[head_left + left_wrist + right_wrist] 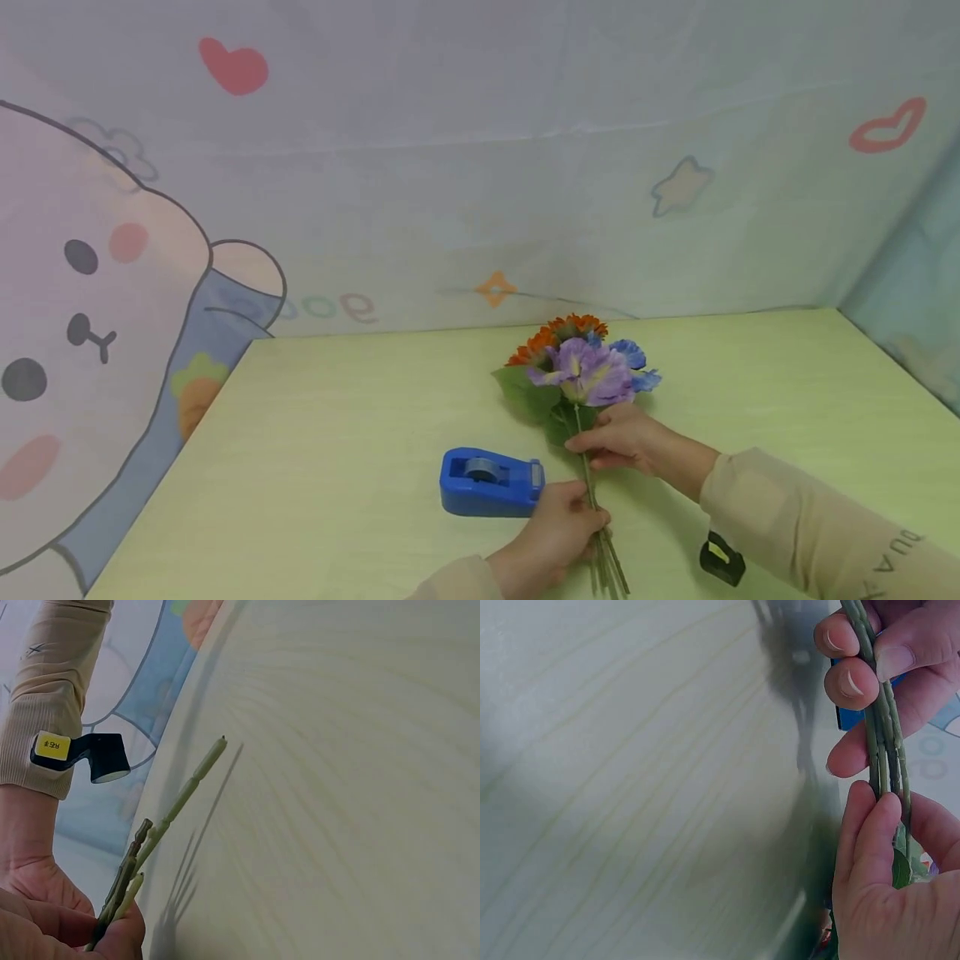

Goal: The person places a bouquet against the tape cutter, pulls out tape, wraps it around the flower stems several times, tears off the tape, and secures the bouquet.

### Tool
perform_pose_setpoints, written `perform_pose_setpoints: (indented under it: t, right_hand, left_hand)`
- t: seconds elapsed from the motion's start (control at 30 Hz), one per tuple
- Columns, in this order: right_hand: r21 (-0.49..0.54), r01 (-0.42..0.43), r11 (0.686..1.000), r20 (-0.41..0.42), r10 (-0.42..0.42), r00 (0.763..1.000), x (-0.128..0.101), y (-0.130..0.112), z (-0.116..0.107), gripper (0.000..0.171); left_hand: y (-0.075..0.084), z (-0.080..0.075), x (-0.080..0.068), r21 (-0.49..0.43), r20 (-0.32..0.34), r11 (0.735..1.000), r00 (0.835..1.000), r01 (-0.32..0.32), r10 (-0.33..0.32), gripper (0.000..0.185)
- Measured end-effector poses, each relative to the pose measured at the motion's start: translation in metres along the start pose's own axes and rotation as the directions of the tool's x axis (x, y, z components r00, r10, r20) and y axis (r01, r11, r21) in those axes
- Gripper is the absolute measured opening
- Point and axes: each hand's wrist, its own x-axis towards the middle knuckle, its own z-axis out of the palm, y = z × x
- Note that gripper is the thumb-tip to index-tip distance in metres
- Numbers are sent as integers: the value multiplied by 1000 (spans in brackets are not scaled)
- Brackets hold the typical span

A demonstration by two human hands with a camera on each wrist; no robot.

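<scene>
A bunch of flowers, with purple, orange and blue heads and green leaves, is held by both hands over the table. My right hand pinches the stems just below the blooms. Lower down, my left hand grips the same stems between thumb and fingers. The stem ends stick out below it; in the left wrist view the ends are uneven, one reaching well past the others. Several stems run side by side between the two hands in the right wrist view.
A blue tape dispenser with a roll of tape stands on the table right beside my left hand. The pale yellow-green table meets a printed cloth backdrop at the back. A black wrist camera hangs under my right sleeve.
</scene>
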Motion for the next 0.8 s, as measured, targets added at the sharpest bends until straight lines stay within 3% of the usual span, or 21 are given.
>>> perform_pose_setpoints:
  t: [0.27, 0.4, 0.6, 0.7, 0.8]
  right_hand:
    - [23, -18, 1000, 22, 17, 1000, 1, 1, 5, 36]
    - [21, -19, 1000, 26, 18, 1000, 2, 3, 7, 34]
    - [22, -14, 1000, 27, 13, 1000, 5, 7, 10, 59]
    - [21, -11, 1000, 13, 11, 1000, 7, 7, 12, 47]
    - [19, -5, 1000, 9, 5, 1000, 8, 9, 15, 49]
  left_hand:
    - [-1, -7, -2, 3, 19, 999, 999, 47, -47, 10]
    - [-2, -8, -3, 6, 13, 1000, 1000, 26, -26, 9]
    - [-5, -10, -4, 14, -11, 1000, 1000, -4, 4, 6]
    - [-7, -11, -4, 36, -13, 999, 999, -32, 32, 4]
    - [-8, -15, -6, 43, 0, 998, 999, -50, 50, 5]
